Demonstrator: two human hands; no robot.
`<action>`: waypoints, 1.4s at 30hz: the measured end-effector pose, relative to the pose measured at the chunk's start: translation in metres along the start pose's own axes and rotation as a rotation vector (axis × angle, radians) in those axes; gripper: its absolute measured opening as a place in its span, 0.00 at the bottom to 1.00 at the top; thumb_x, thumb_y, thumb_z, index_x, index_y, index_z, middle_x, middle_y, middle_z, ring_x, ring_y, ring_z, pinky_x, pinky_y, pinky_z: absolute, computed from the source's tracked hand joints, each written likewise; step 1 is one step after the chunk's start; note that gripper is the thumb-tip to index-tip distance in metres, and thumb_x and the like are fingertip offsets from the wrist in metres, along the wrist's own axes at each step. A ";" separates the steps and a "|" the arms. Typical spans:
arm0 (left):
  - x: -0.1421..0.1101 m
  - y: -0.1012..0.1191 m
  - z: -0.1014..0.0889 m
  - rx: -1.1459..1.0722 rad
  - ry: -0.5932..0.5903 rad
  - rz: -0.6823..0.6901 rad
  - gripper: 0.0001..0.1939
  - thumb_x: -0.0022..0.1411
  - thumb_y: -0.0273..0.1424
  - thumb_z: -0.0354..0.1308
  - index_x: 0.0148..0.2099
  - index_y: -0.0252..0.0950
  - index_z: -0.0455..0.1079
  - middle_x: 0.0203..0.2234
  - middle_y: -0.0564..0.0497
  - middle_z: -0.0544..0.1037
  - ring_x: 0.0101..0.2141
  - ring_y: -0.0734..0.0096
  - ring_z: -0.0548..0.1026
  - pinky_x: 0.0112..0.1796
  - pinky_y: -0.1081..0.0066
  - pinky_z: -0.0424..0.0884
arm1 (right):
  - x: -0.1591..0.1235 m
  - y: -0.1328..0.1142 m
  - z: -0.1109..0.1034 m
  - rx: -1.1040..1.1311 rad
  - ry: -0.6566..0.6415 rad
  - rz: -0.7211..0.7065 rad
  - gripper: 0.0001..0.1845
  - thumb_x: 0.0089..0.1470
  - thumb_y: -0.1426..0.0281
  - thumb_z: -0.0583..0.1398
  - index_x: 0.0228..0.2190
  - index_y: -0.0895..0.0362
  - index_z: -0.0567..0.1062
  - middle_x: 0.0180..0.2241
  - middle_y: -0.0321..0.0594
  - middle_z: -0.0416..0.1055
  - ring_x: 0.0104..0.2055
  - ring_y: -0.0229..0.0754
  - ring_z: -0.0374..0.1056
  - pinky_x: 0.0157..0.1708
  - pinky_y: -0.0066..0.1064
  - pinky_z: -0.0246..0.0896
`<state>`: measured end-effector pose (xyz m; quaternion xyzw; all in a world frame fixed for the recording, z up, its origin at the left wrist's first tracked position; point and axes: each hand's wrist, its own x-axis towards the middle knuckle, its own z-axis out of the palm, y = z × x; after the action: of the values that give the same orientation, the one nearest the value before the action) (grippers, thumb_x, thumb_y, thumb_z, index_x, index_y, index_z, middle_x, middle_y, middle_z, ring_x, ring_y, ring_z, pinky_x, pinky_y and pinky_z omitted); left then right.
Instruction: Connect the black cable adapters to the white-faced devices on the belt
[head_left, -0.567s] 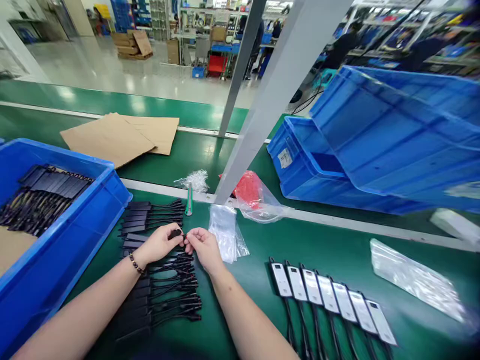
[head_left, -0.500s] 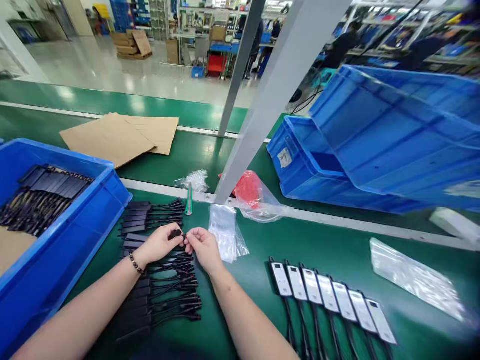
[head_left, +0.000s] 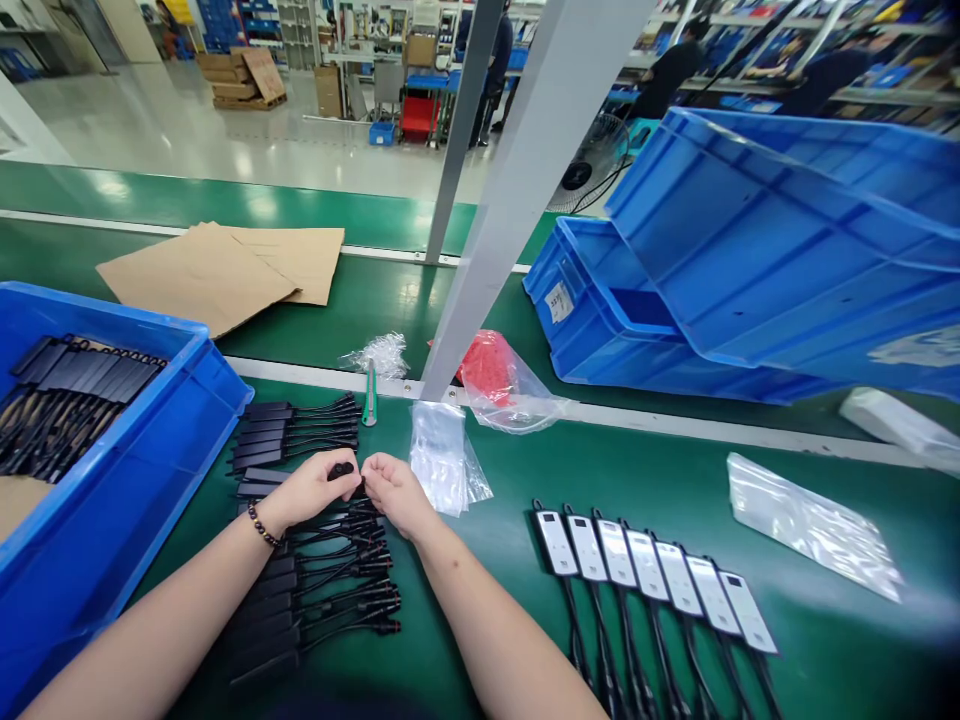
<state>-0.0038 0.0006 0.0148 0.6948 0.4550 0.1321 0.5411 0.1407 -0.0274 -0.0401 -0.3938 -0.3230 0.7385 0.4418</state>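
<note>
My left hand point(head_left: 319, 490) is closed in a pinch on a black cable connector point(head_left: 341, 469) whose round end shows above the fingers. Close against it, my right hand point(head_left: 397, 492) pinches something small that its fingertips hide. Beneath and around both hands lie rows of black cabled devices point(head_left: 274, 585), their flat bodies to the left and their cables and plugs to the right. Further right, several similar devices with silver faces point(head_left: 616, 552) lie side by side in a slanting row, cables toward me.
A blue bin point(head_left: 187, 400) at left holds more black devices. Clear plastic bags point(head_left: 439, 455), a green utility knife point(head_left: 370, 395) and a red bag point(head_left: 487, 365) lie beyond my hands. A post point(head_left: 517, 190) rises there; blue bins point(head_left: 787, 230) stand stacked at right. Cardboard sheets point(head_left: 202, 275) lie behind.
The camera view has shifted slightly, moving the scene a little left and up. Both hands stay together over the cables; the right fingers have curled in slightly more.
</note>
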 end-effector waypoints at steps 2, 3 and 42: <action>0.000 0.000 -0.001 -0.029 0.005 -0.012 0.09 0.58 0.33 0.48 0.34 0.31 0.63 0.20 0.55 0.65 0.24 0.80 0.61 0.30 0.77 0.58 | 0.003 -0.002 -0.001 0.081 0.053 -0.013 0.14 0.43 0.64 0.58 0.28 0.61 0.62 0.15 0.28 0.53 0.13 0.26 0.44 0.12 0.19 0.37; -0.001 -0.001 -0.001 -0.038 0.009 -0.018 0.09 0.58 0.33 0.48 0.36 0.31 0.63 0.20 0.55 0.65 0.24 0.80 0.61 0.30 0.77 0.58 | 0.004 -0.003 -0.003 0.124 0.094 -0.030 0.14 0.42 0.65 0.58 0.29 0.61 0.62 0.17 0.29 0.56 0.14 0.26 0.47 0.13 0.20 0.41; -0.003 -0.009 -0.002 -0.012 0.121 -0.055 0.16 0.60 0.40 0.46 0.39 0.31 0.63 0.23 0.52 0.67 0.26 0.79 0.64 0.29 0.77 0.59 | -0.002 -0.006 0.007 -0.007 0.091 -0.081 0.10 0.43 0.68 0.60 0.25 0.64 0.69 0.21 0.38 0.67 0.21 0.30 0.62 0.22 0.22 0.58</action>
<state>-0.0108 -0.0005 0.0086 0.6693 0.5051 0.1617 0.5204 0.1380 -0.0270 -0.0312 -0.4151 -0.3208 0.7001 0.4844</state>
